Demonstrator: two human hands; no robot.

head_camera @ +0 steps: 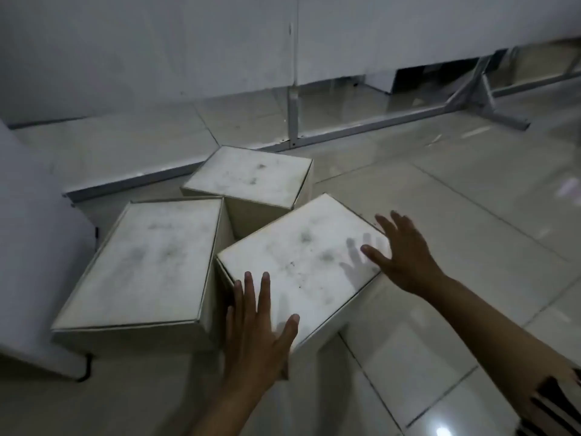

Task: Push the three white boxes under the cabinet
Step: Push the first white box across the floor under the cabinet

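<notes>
Three dusty white boxes lie on the tiled floor. The near right box (301,262) is turned at an angle. My left hand (254,328) lies flat with spread fingers on its near left corner. My right hand (399,253) is open at its right corner, fingers spread over the edge. The left box (144,262) sits beside it, close to a white cabinet panel. The far box (251,177) lies behind both, its far corner at the cabinet's grey base rail (132,180). The white cabinet (157,42) spans the back, with a gap beneath it.
A white panel (34,247) with a small black foot stands at the left. Grey metal frame legs and a diagonal brace (465,89) run under the cabinet at the right. Glossy floor tiles (456,215) stretch to the right.
</notes>
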